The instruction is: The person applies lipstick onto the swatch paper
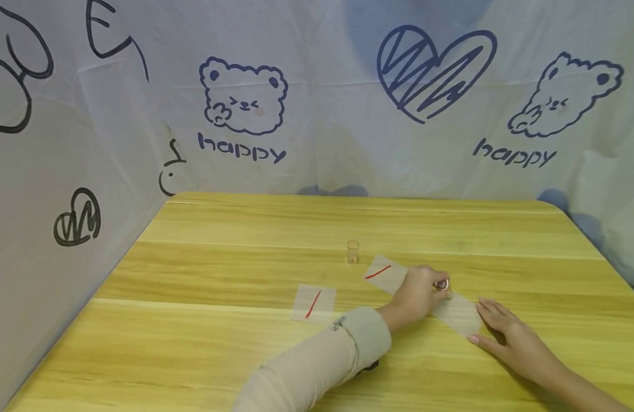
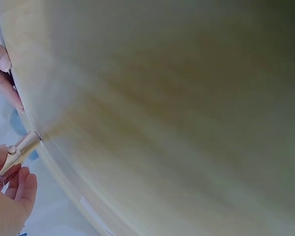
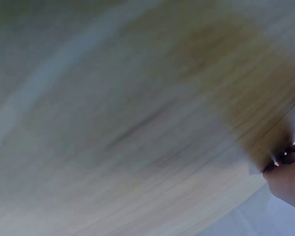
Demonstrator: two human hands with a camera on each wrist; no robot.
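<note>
On the bench [image 1: 193,343], head view: the left hand [image 1: 416,293] sat right of centre, its grip pinching a small clear tube [image 1: 442,284], round end showing just past the fingers. Tube was over a pale translucent strip [image 1: 457,315] that ran slantwise beneath that hand; whether one piece or two, could not tell, since the hand hid the middle. A red stroke [image 1: 379,272] marked the strip's far left end. The right hand [image 1: 507,335] touched the near right end, fingers extended, thumb apart, its grip relaxed. Left of the strip lay a separate squarish sheet [image 1: 323,308], flat, bearing a slanted red line [image 1: 313,304]. Farther back a second clear tube [image 1: 352,252] stood upright, near the strip's marked end, apart from both hands. Light sleeve [image 1: 317,357] on the left forearm. Behind: white cloth [image 1: 327,51] with bear drawings [image 1: 243,97] and "happy" lettering [image 1: 242,150].

Left wrist view: thumb and fingers of the left hand held the tube at lower left, tube slanted, far end appearing to meet the bench. Fingers of the right hand showed higher up, apart from the tube. Blurred bench surface filled most of the rest.

Right wrist view: blurred wood grain nearly throughout. Part of a hand at the right edge, apparently the right; dim and cut off, contact unclear.
</note>
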